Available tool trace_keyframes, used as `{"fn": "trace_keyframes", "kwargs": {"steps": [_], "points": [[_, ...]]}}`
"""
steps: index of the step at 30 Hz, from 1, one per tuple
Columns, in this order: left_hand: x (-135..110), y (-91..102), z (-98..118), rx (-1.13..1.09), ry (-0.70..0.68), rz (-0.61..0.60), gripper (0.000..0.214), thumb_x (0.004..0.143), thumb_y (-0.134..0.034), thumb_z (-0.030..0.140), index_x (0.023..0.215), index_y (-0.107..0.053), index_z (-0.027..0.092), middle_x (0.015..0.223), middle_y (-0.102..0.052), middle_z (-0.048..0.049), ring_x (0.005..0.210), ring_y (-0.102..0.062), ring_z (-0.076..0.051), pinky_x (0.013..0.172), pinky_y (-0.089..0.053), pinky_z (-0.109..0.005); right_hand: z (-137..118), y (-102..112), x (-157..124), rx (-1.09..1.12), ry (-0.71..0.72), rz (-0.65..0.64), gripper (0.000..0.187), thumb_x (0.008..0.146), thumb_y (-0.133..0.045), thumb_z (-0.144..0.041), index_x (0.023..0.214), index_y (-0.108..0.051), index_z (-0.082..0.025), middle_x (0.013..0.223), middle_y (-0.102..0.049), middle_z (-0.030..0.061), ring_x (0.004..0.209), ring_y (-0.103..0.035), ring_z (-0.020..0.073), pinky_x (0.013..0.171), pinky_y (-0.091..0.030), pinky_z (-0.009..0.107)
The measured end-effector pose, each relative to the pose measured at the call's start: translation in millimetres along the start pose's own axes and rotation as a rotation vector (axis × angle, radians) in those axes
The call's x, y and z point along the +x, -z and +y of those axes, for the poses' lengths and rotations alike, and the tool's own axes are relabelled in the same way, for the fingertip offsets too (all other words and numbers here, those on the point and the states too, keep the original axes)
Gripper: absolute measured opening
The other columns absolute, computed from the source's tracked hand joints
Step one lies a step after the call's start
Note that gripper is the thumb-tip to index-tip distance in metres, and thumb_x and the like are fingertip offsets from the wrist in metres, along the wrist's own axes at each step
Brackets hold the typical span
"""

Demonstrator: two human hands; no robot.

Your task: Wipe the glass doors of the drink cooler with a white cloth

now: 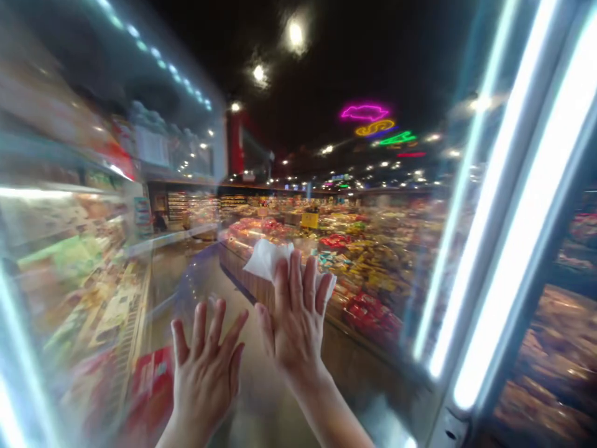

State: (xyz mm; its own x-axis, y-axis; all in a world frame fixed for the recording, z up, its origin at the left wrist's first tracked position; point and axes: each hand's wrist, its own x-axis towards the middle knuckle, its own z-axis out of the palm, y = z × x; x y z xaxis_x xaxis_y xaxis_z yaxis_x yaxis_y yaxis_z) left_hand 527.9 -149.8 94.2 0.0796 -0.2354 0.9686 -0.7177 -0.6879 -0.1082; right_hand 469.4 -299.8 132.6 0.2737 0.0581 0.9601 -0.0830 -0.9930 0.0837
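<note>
Both my hands are raised flat against a glass door [373, 348] that I look through into a shop. My left hand [205, 367] lies open on the glass with its fingers spread and nothing under it. My right hand [296, 311] is higher and also flat, its fingers stretched out. It presses a white paper towel [265, 258] against the glass. The towel sticks out above and to the left of the fingertips.
A bright vertical light strip and door frame [508, 211] run down the right side. Blurred lit shelves of packaged goods [84, 280] fill the left. Beyond the glass are low display bins of products [354, 261], an aisle floor, ceiling lamps and neon signs [373, 124].
</note>
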Motion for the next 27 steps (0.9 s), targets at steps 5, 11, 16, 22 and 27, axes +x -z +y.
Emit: {"fn": "trace_keyframes", "kwargs": {"steps": [5,11,16,22,27], "points": [[-13.4,-1.3,-3.7,-0.002,0.061,-0.038,0.087,0.091,-0.065,0.033,0.163,-0.016,0.041,0.174,-0.006,0.0050,0.163,0.002,-0.026,0.132,0.007,-0.059,-9.5,-15.1,-64.5,-0.021,0.069,0.021,0.088,0.095,-0.048,-0.032,0.167,-0.002,-0.011,0.169,-0.028,0.0114,0.162,0.006,0.0289,0.127,-0.004,0.075],[-40.7,11.3,-27.6,0.021,0.198,-0.098,0.091,0.092,-0.063,0.026,0.163,-0.010,0.045,0.175,0.007,0.0008,0.160,0.015,-0.034,0.123,0.004,-0.078,-26.0,-22.0,-40.1,0.057,-0.013,0.004,0.089,0.097,-0.047,-0.041,0.168,0.003,-0.018,0.170,-0.028,0.0114,0.161,0.004,0.0359,0.123,-0.007,0.082],[-58.1,19.1,-49.9,0.049,0.217,-0.119,0.092,0.093,-0.059,0.019,0.163,-0.004,0.042,0.174,0.012,-0.0023,0.159,0.018,-0.033,0.121,0.004,-0.080,-45.1,-39.1,-84.5,0.080,0.010,-0.009,0.089,0.095,-0.049,-0.034,0.168,0.000,-0.021,0.167,-0.034,0.0073,0.161,0.005,0.0287,0.125,-0.008,0.078],[-69.1,27.5,-73.4,0.050,0.225,-0.144,0.091,0.094,-0.057,0.017,0.163,-0.003,0.042,0.174,0.012,-0.0017,0.159,0.019,-0.031,0.122,0.007,-0.077,-80.7,-47.9,-63.5,0.073,0.012,-0.022,0.087,0.099,-0.045,-0.044,0.168,0.001,-0.016,0.168,-0.031,0.0105,0.161,0.001,0.0305,0.127,-0.006,0.075],[-73.1,35.5,-87.6,0.062,0.274,-0.117,0.090,0.095,-0.055,0.017,0.164,-0.002,0.040,0.173,0.018,-0.0011,0.158,0.023,-0.029,0.124,0.009,-0.073,-104.2,-64.6,-84.3,0.093,0.068,-0.078,0.086,0.098,-0.049,-0.044,0.168,-0.004,-0.020,0.164,-0.041,0.0076,0.161,-0.009,0.0286,0.129,-0.011,0.069]]}}
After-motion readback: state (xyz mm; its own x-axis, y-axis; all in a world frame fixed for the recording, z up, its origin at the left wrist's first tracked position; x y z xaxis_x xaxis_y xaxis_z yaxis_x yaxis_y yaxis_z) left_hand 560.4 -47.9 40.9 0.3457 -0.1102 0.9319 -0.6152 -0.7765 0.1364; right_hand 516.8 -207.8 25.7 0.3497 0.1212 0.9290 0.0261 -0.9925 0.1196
